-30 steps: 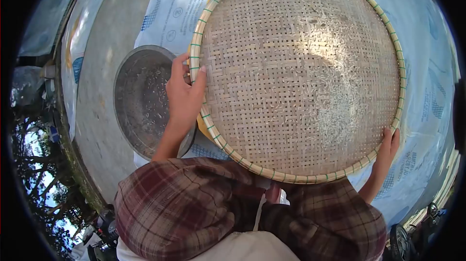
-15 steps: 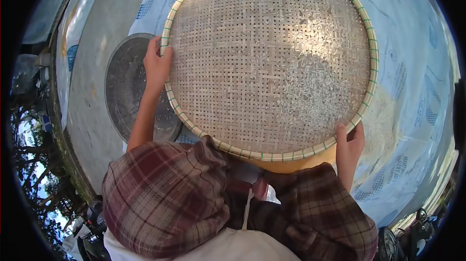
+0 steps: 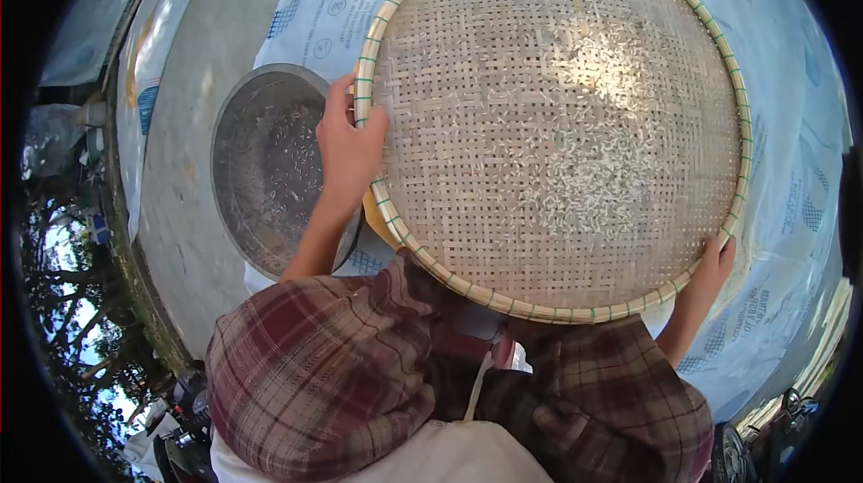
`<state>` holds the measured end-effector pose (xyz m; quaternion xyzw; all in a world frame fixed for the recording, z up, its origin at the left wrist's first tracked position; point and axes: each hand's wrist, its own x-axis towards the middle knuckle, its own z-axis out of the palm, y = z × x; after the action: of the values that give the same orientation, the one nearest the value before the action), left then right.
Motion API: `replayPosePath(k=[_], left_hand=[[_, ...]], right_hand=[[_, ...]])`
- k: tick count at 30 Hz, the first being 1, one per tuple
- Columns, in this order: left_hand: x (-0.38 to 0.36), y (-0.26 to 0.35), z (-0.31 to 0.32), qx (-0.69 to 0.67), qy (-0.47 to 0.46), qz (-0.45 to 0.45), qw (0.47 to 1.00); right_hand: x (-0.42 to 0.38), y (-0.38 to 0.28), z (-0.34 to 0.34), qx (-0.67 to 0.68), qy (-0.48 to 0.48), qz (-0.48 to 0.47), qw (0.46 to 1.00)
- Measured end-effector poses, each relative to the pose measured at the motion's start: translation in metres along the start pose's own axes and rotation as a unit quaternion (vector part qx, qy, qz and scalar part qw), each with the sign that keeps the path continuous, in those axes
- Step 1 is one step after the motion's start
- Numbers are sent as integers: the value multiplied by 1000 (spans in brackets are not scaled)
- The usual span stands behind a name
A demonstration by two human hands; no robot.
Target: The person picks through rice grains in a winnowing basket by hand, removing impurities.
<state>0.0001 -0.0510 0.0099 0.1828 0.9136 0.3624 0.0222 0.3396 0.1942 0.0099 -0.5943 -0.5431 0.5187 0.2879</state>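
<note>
The top of the woven tray [image 3: 557,124] is cut off by the frame, and it hides most of my right hand [image 3: 710,272]. My left hand [image 3: 349,149] curls closed over the tray's left rim; right fingers wrap the lower right rim. Rice grains [image 3: 593,177] lie right of centre. Since half a second ago, the tray has shifted right, uncovering more of the metal basin [image 3: 265,168].

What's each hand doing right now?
Left hand: closed on the rim of the round woven bamboo tray.
Right hand: closed on the same tray's rim, opposite side.
</note>
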Motion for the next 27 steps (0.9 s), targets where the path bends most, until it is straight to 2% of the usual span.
replayPosePath(k=[1,2,3,4,6,8,10,11,12,14,16,18,21,24,26,27], left_hand=[[-11,9,2,-57,-46,-18,997],[-19,14,6,-120,-87,-43,988],[-9,-6,5,-146,-79,-52,985],[3,-25,1,-153,-79,-57,983],[22,-42,-13,-126,-3,-65,990],[15,-35,-4,-89,2,-39,995],[-9,-2,11,-116,-53,-29,991],[-12,-2,10,-114,-57,-29,991],[-17,-1,13,-114,-65,-40,991],[-20,-1,20,-123,-77,-56,988],[-18,-4,18,-71,-68,-55,994],[-13,-2,16,-70,-75,-57,993],[-14,-8,16,-32,-79,-37,996],[-20,-14,20,-98,-76,-52,991],[-19,-13,20,-214,-89,-123,965],[-16,-15,16,-215,-91,-122,965]], right_hand=[[-3,-6,-5,1,5,3,1000],[-3,-15,-12,8,-31,1,999],[1,-23,-19,12,-69,-5,998],[-10,-19,-3,-50,-109,-48,992],[-36,-20,35,-152,-141,26,978],[-28,-12,30,-130,-130,-7,983],[-9,-4,5,3,20,-8,1000],[5,5,-17,-13,-3,31,999],[4,5,-16,-17,-3,30,999],[-3,3,-12,-131,-23,-25,991],[-11,5,-9,-167,-38,-9,985],[-12,13,-6,-95,-47,11,994],[-12,19,0,-65,-38,39,996],[-4,29,-4,-20,-34,66,997],[1,33,-6,16,-37,82,996],[1,34,-6,55,-34,102,993]])
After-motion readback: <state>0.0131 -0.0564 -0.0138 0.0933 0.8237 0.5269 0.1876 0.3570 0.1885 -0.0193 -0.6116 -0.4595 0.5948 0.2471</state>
